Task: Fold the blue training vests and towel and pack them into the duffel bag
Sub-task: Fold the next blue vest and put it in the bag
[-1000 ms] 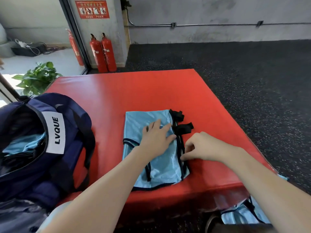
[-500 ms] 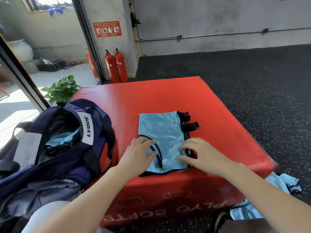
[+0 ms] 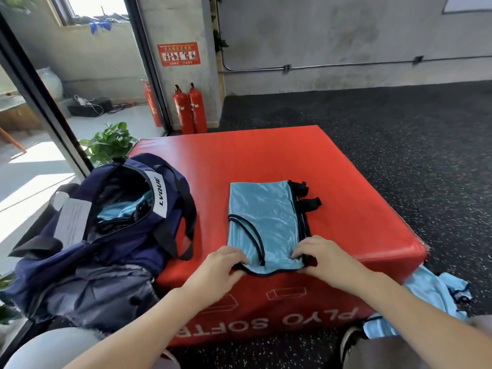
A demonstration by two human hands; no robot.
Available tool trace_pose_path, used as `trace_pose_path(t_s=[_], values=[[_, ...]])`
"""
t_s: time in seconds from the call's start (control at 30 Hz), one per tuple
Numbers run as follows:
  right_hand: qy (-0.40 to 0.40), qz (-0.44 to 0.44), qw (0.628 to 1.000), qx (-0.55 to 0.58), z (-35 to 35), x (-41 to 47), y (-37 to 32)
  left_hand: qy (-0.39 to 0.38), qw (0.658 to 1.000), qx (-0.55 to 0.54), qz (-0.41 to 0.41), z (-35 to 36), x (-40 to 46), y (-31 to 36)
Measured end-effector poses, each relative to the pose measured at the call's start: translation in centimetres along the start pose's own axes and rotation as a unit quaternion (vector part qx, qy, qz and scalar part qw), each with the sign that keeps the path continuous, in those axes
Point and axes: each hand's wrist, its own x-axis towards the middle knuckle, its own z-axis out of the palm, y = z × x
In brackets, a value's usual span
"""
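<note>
Light-blue training vest (image 3: 263,222) lying flat on top of the red plyo box (image 3: 359,209), already folded to a narrow panel, black trim and strap tabs stacked along its right edge, near hem right at the box's front edge. Left hand (image 3: 215,272) on the near-left corner, fingers curled onto the black hem, looks like a pinch but hard to tell whether cloth is actually between the fingertips. Right hand (image 3: 323,258) on the near-right corner, fingers bent down and pressing where the trim doubles up.

Next fold probably near hem carried away toward the far edge, halving it. Best done with both corners lifted together and kept level, since slick fabric like this tends to slide and skew. Worth tucking those strap tabs in first, otherwise likely snagging on the zipper.

Navy LVQUE duffel bag (image 3: 111,235) just left of the box, mouth open, something blue already inside. More blue fabric (image 3: 436,291) crumpled on the floor to the right, still unfolded.
</note>
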Motion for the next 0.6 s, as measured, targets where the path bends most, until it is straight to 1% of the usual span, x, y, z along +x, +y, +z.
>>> trace_pose_path(t_s=[0.13,0.2,0.23,0.3,0.37,0.4,0.5,0.6], values=[[0.017,-0.014,0.999,-0.032,-0.3,-0.9,-0.3,0.037,0.999,-0.022,0.003,-0.7,-0.3,0.3],[0.064,-0.029,0.997,-0.038,-0.9,-1.2,-1.1,0.077,0.996,-0.053,-0.002,-1.4,-0.5,1.1],[0.09,-0.032,0.995,-0.024,-1.3,-1.4,-1.5,0.099,0.993,-0.067,-0.004,-1.8,-0.5,1.6],[0.119,-0.016,0.991,0.056,-2.3,-1.5,-2.3,0.128,0.986,-0.103,-0.011,-2.6,-0.4,2.7],[0.113,0.013,0.982,0.148,-3.4,-1.3,-3.1,0.143,0.978,-0.147,-0.031,-3.1,0.0,3.3],[0.109,0.023,0.978,0.177,-3.9,-1.1,-3.5,0.153,0.974,-0.16,-0.041,-3.3,0.3,3.5],[0.137,0.024,0.963,0.229,-4.8,0.2,-3.8,0.192,0.965,-0.165,-0.064,-3.5,1.4,3.3],[0.169,0.056,0.955,0.237,-5.2,2.6,-3.3,0.218,0.959,-0.165,-0.079,-3.7,3.0,2.5]])
